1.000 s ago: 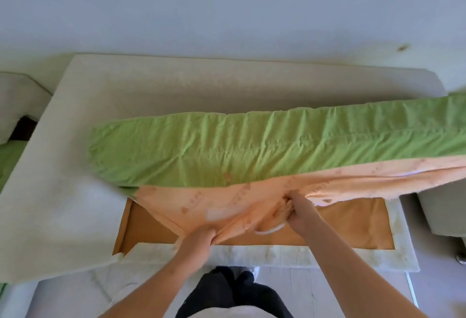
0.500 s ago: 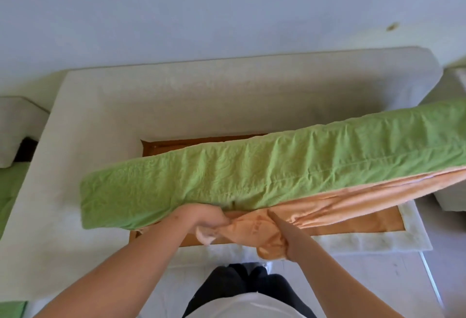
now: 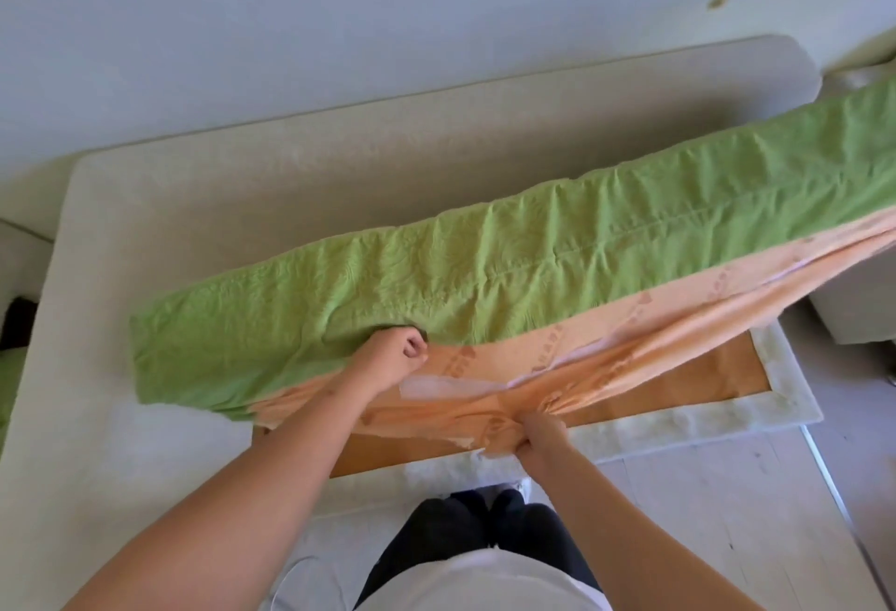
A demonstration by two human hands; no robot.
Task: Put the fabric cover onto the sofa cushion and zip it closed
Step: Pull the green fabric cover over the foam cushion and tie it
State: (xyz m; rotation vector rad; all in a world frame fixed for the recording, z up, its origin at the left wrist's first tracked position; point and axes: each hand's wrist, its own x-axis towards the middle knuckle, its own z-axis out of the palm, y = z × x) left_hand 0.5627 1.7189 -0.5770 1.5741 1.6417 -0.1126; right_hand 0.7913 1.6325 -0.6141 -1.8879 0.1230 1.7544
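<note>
Over sofa (image 3: 300, 184), wrinkled green-and-orange cover (image 3: 485, 281)

Long sofa cushion (image 3: 485, 290) raised aslant over sofa (image 3: 242, 203), green-and-peach fabric cover (image 3: 596, 368) wrinkled on it, peach underside bunched, opening agape

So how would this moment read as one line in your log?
left hand: grips cover at green edge | right hand: grips its bunched orange side | cover: held tilted above sofa
</note>
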